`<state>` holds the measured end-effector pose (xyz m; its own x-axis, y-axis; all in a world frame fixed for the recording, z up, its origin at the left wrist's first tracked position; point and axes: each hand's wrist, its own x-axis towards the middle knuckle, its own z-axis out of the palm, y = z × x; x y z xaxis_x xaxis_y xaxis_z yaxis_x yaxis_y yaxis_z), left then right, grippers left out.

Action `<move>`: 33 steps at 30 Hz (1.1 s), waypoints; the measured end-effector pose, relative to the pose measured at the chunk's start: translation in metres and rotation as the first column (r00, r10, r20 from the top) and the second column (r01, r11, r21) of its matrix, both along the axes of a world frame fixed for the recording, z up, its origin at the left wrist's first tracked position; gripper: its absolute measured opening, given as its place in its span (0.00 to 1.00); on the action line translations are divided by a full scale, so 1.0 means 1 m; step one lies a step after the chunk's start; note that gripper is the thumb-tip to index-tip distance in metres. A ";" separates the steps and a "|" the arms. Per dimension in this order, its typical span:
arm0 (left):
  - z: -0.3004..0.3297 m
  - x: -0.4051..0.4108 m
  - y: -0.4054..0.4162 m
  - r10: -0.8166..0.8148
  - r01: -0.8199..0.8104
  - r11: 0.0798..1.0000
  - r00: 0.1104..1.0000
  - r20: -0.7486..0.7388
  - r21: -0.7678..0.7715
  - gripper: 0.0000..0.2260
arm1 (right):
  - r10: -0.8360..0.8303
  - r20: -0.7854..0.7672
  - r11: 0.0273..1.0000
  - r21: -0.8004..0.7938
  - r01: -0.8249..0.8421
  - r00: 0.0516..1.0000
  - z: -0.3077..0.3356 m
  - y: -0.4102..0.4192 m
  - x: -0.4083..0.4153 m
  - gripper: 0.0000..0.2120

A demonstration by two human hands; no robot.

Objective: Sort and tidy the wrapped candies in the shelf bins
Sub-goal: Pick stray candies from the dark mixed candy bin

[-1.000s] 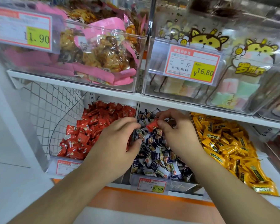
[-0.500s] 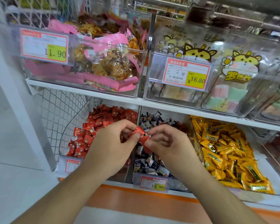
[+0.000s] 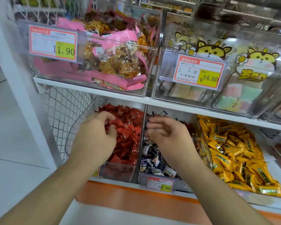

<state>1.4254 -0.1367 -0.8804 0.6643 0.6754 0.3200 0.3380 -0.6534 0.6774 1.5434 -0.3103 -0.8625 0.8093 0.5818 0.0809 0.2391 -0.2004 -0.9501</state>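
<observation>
Both hands are out over the lower shelf's bins and held apart from each other. The left hand (image 3: 94,135) sits over the red candies (image 3: 128,133), its curled fingers dipped into the pile with a red wrapper caught between thumb and fingertips; the wrapper blends into the heap, so I cannot tell for sure that it is lifted free. The right hand (image 3: 167,135) hovers above the dark-wrapped candies (image 3: 154,161), fingers loosely curled and holding nothing that I can see. A clear divider runs between the 2 hands, splitting the red bin (image 3: 118,171) from the dark bin (image 3: 143,176), which carries a price tag (image 3: 160,184) reading 19.90 just below the right wrist. Beyond the right hand lies a heap of yellow candies (image 3: 234,151). Above both hands, the upper shelf (image 3: 120,96) holds 2 clear boxes: pink snack bags (image 3: 113,62) over the left hand, tagged 11.90, and pastel sweets in cartoon cat bags (image 3: 253,69) over the right, tagged 16.80.
</observation>
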 end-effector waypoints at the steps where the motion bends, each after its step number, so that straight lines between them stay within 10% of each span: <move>1: 0.001 0.001 -0.003 -0.023 0.022 1.000 1.000 0.007 0.005 0.10 | -0.027 0.021 1.000 -0.012 0.027 0.999 -0.003 -0.006 0.003 0.11; 12: 0.007 0.013 -0.073 -0.367 0.369 0.917 0.929 -0.042 0.151 0.13 | -0.171 0.489 0.859 -0.352 0.372 0.856 0.005 -0.115 0.056 0.17; 25: -0.048 0.141 -0.143 -0.541 0.572 0.819 0.796 -0.269 0.047 0.31 | -0.118 0.325 0.959 -0.207 0.193 0.938 -0.035 -0.141 0.069 0.16; 33: -0.058 0.134 -0.132 -0.452 0.533 0.795 0.839 -0.304 0.289 0.08 | -0.139 0.272 0.967 -0.172 0.190 0.952 -0.039 -0.143 0.075 0.15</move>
<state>1.5598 -0.2685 -0.9380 0.9529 0.1076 0.2836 0.0106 -0.9462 0.3234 1.6186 -0.4535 -0.9016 0.8617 0.4678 0.1968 0.4169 -0.4313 -0.8001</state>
